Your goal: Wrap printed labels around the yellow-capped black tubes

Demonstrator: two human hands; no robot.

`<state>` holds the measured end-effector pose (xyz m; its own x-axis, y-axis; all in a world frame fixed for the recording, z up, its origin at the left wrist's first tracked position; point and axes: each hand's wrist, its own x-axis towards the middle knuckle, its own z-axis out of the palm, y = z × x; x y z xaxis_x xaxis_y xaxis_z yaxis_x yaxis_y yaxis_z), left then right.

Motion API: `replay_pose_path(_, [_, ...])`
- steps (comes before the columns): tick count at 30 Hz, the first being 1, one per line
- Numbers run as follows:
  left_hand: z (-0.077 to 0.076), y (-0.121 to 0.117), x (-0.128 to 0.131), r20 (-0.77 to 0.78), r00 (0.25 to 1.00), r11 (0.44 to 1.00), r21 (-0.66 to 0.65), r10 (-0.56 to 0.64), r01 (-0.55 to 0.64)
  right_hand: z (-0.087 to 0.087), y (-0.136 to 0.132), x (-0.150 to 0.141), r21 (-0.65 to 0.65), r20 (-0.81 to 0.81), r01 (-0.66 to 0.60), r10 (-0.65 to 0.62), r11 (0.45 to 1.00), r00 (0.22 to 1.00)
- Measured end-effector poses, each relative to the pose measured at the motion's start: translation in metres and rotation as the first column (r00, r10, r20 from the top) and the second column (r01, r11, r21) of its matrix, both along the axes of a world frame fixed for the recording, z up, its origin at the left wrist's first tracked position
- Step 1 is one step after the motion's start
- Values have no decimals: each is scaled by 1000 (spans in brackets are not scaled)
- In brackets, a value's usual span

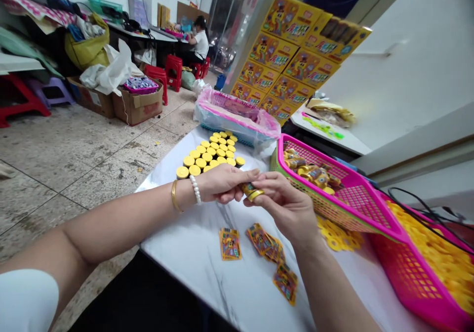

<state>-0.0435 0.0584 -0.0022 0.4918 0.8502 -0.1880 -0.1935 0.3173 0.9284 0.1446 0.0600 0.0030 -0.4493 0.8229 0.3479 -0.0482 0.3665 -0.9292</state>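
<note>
Both my hands meet above the white marbled table, closed on one small tube with a yellow end and a printed label. My left hand grips its far side, thumb on top. From the right, the fingers and thumb of my right hand pinch the yellow end. Just beyond my left hand, several yellow-capped pots stand upright in close rows. Below my hands lie printed labels in a small stack, a spread pile and another bunch.
To the right stand a pink-and-green basket of wrapped tubes and a pink basket of yellow parts. Yellow rings lie beside them. A plastic-lined basket and stacked yellow boxes are behind. A person sits far back.
</note>
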Motion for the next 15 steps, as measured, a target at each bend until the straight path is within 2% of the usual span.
replay_pose_path(3, [2, -1, 1, -41, 999, 999, -40, -31, 29, 1, -5, -4, 92, -7, 28, -28, 995, 1000])
replay_pose_path(5, [3, -2, 0, -45, 998, 999, -28, -47, 46, 0, -6, -7, 80, -54, 59, -55, 995, 997])
replay_pose_path(9, [6, -2, -1, -83, 996, 999, -30, 18, -20, -4, -3, -6, 41, -86, 141, -137, 989, 987])
replay_pose_path(13, [4, 2, 0, 22, 996, 995, -57, 89, -88, -8, 3, -3, -39, -70, 186, -188, 982, 980])
replay_pose_path(15, [2, 4, 1, 75, 988, 987, -88, 138, -131, -9, 4, -4, -7, -35, 244, -244, 970, 969])
